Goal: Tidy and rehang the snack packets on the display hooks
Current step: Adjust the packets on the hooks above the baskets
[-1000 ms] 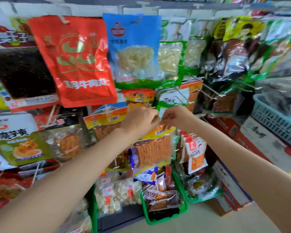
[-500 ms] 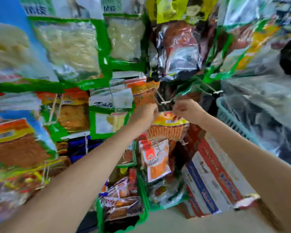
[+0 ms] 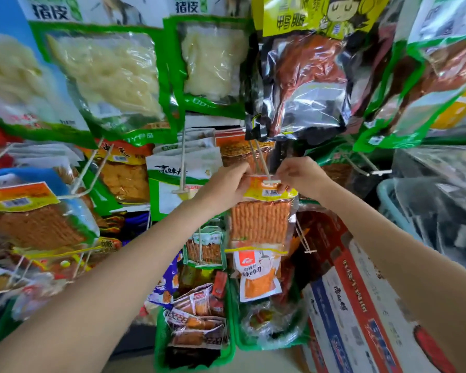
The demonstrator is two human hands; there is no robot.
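Note:
An orange snack packet with a yellow header point(image 3: 261, 219) hangs at the centre of the view. My left hand point(image 3: 223, 185) pinches the left corner of its header. On the right corner are the pinching fingers of my right hand point(image 3: 300, 176). The header sits at the tip of a white double-wire display hook point(image 3: 264, 168), whose end bar lies across the header's top. I cannot tell whether the hook passes through the packet's hole. A smaller white and orange packet point(image 3: 257, 273) hangs just below.
Large green-edged packets point(image 3: 108, 82) and foil packets point(image 3: 304, 84) hang above. More hooks with packets point(image 3: 182, 168) fill the left. Green baskets point(image 3: 162, 343) of small snacks sit below. Cardboard boxes point(image 3: 361, 305) and a blue basket point(image 3: 390, 208) stand at the right.
The view has swung right and moved closer to the rack. Both hands carried the orange packet from a left hook area to this hook, and its header now sits at the hook's tip.

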